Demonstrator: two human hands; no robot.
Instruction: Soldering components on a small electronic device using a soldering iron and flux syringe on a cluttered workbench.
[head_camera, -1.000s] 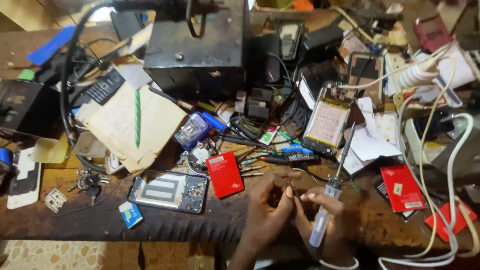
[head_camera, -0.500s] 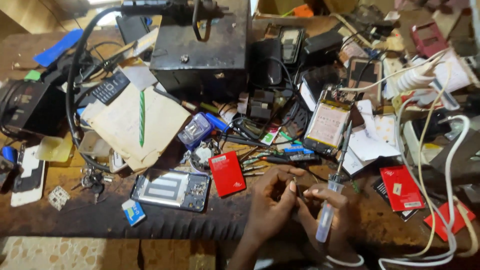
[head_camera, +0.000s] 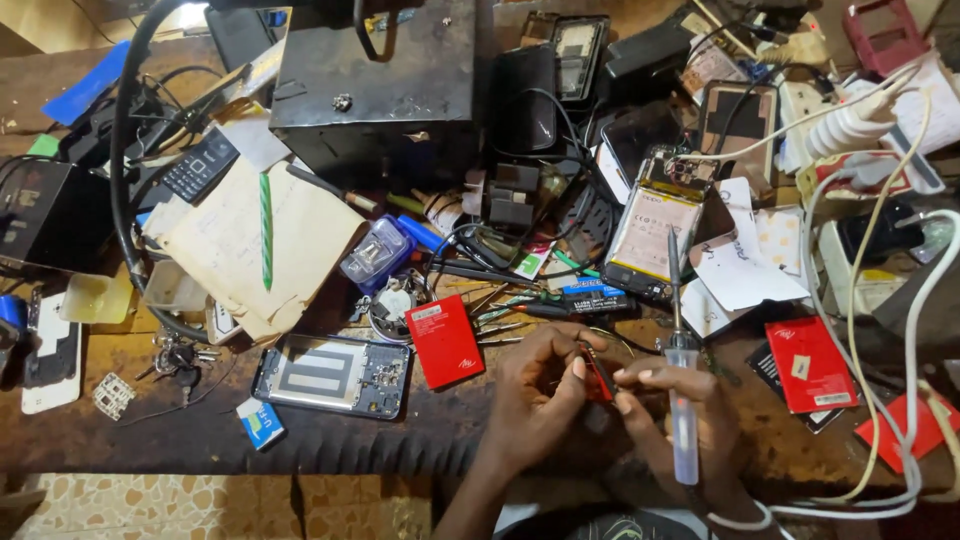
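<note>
Just right of the flat red plastic battery (head_camera: 444, 340), both hands pinch a small red component (head_camera: 600, 378): left hand (head_camera: 535, 390) and right hand (head_camera: 672, 405), which also grips a clear-handled soldering iron (head_camera: 682, 420).

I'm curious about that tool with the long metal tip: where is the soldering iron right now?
In the head view, the soldering iron is low and right of centre, in the right hand, tip pointing up toward the opened phone.
</note>
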